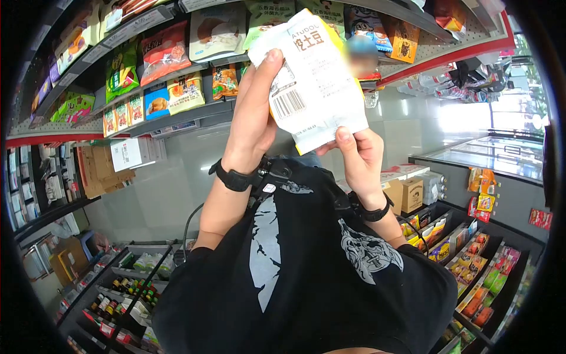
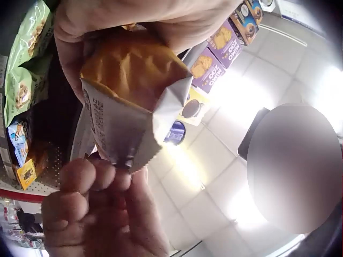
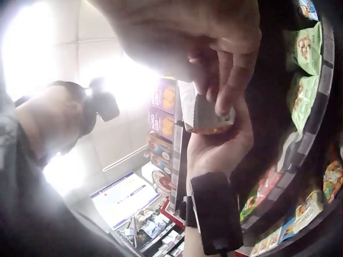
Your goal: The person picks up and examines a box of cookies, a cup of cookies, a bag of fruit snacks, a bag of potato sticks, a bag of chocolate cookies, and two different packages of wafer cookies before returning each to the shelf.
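Note:
A snack bag (image 1: 321, 82) with a white printed back, a barcode and yellow edges is held up in front of the chest. My left hand (image 1: 254, 115) grips its left side, thumb on the printed face and fingers hidden behind. At the bottom edge, my right hand (image 1: 362, 156) pinches the lower corner, thumb in front. From below, the left wrist view shows the bag's yellow underside (image 2: 134, 67) bulging and its zigzag-cut end between the right hand's fingertips (image 2: 122, 179). In the right wrist view the right hand mostly covers the bag's end (image 3: 206, 115).
Shelves with hanging price strips (image 1: 135, 29) hold bagged snacks such as a red pack (image 1: 165, 53) just beyond the bag. Behind to the right are cardboard boxes (image 1: 413, 194) and a rack of packets (image 1: 471, 265). Bottles (image 1: 106, 307) fill a rack at lower left.

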### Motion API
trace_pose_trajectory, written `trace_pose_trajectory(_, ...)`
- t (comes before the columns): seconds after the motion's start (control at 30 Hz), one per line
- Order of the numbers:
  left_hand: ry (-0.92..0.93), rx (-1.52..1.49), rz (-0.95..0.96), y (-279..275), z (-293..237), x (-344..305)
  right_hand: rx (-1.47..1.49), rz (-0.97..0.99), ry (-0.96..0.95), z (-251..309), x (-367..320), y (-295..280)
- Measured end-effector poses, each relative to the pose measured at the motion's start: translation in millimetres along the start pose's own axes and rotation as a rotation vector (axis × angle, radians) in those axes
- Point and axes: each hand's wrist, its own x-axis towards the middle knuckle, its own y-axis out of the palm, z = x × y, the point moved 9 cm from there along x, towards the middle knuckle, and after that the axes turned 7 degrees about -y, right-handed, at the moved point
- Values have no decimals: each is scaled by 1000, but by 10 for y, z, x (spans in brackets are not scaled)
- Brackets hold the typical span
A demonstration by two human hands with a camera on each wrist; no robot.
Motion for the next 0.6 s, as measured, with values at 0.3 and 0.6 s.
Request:
trace_pose_trajectory(0.3, -39, -6, 33, -19, 53, 84, 42, 59, -6, 40, -34, 57)
trace_pose_trajectory(0.6, -38, -15, 54, 29, 33, 62, 54, 96, -46, 57, -56, 76)
